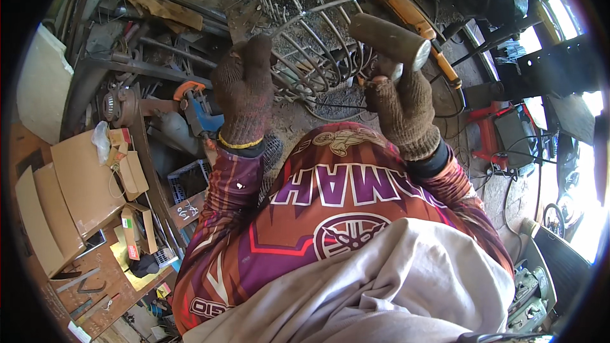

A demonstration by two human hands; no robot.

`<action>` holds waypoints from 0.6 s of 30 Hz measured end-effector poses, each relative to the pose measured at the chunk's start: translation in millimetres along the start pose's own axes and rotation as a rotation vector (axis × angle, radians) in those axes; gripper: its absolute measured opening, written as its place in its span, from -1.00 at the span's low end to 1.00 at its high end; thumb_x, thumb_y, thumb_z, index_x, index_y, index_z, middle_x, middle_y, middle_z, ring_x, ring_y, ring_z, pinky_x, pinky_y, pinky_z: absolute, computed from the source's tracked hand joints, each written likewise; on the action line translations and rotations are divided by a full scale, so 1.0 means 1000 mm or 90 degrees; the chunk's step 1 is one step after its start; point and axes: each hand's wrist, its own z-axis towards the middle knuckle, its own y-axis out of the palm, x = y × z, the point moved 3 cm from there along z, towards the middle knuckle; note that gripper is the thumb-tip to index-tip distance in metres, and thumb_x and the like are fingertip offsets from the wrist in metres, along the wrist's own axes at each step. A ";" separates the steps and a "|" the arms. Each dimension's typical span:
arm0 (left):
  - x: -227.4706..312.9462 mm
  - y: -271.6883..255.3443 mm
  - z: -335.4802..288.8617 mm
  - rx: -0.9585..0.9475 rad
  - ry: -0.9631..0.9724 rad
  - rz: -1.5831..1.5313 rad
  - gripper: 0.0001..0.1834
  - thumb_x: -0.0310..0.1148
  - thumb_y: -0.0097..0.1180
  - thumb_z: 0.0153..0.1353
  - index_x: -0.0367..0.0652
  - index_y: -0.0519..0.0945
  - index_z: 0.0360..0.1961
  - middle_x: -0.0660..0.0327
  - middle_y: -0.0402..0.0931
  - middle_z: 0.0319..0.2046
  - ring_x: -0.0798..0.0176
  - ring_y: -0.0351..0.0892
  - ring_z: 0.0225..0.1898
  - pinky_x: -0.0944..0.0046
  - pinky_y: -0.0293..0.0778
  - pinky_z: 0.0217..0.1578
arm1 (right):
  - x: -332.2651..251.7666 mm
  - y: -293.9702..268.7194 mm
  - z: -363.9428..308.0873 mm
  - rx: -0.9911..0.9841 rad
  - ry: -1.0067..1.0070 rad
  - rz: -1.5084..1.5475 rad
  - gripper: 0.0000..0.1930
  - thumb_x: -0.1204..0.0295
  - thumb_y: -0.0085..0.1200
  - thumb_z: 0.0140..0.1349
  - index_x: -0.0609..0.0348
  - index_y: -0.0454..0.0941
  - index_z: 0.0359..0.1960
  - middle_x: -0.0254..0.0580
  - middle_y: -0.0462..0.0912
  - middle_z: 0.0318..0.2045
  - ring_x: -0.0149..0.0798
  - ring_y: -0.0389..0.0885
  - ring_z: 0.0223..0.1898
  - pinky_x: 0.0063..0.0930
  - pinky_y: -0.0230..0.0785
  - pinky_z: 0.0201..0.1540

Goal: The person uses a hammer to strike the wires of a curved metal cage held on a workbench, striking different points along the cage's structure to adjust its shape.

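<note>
- Your metal rod frame (pixel 318 44), an open cage of bent bars, sits at upper centre above the dusty tabletop (pixel 240 16). Expect it to be stiff and moderately heavy, hard to break, with bars that may turn in a knit glove; the outer rim looks the best place to take hold, away from loose bar ends.
- The orange grinder (pixel 413 16) lies at upper right, just beyond your hammer, its red disc near the frame and crowding that side.
- A blue tool with an orange end (pixel 202 109) lies left of centre, near your left forearm.
- Your left hand (pixel 246 92) is curled, seemingly closed around the frame's left edge; its fingertips are partly hidden.
- Your right hand (pixel 406 111) is wrapped around the hammer (pixel 389 39), whose thick cylindrical head hangs beside the frame's right side and probably weighs on your grip.
- Thin upright rods (pixel 270 6) stand behind the frame's left corner, a likely snag.
</note>
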 end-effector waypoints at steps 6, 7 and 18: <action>-0.013 -0.002 -0.002 -0.011 -0.009 -0.047 -0.75 -0.28 0.12 0.31 -0.30 0.61 -0.31 0.26 0.54 -0.48 0.41 0.45 -0.44 0.31 0.33 -0.42 | 0.004 0.000 -0.004 -0.004 0.002 -0.033 -0.57 0.29 0.10 0.28 0.29 0.37 0.08 0.09 0.61 -0.28 0.02 0.65 -0.29 -0.25 0.45 -0.25; -0.014 -0.002 -0.003 -0.027 -0.021 -0.070 -0.81 -0.37 0.15 0.30 -0.31 0.63 -0.21 0.30 0.59 -0.39 0.46 0.50 -0.34 0.36 0.36 -0.35 | 0.003 0.000 -0.003 -0.006 -0.021 -0.056 -0.58 0.28 0.11 0.28 0.28 0.39 0.06 0.09 0.61 -0.31 0.03 0.65 -0.30 -0.24 0.45 -0.26; 0.023 -0.008 0.020 0.015 0.132 0.035 -0.60 -0.14 0.10 0.30 -0.31 0.58 -0.48 0.20 0.48 -0.65 0.33 0.43 -0.58 0.26 0.31 -0.54 | -0.003 -0.005 -0.005 0.081 -0.128 0.374 -0.58 0.32 0.10 0.28 0.23 0.37 0.11 -0.10 0.64 -0.18 -0.19 0.62 -0.22 -0.27 0.45 -0.17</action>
